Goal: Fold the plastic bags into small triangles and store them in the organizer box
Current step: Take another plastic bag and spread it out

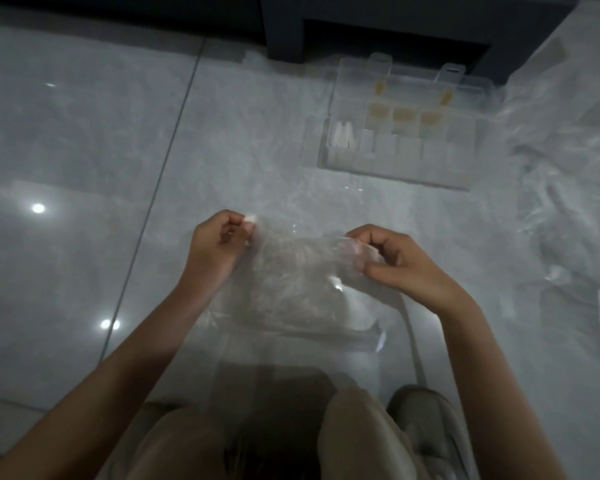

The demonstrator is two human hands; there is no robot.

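Observation:
A clear, crinkled plastic bag [291,282] hangs spread between my two hands above the grey tiled floor. My left hand [215,247] pinches its upper left corner between thumb and fingers. My right hand [392,261] grips the bunched upper right edge with curled fingers. The bag's lower part droops toward my knees. The clear organizer box [395,133] lies open on the floor beyond my right hand, its lid tilted back. Folded white triangles [343,136] fill its left compartment, and yellowish pieces sit in the middle ones.
A heap of loose clear plastic bags [568,161] covers the floor at the right. A dark cabinet base [378,26] stands behind the box. My knees in beige trousers [357,441] and one shoe [426,424] are at the bottom edge.

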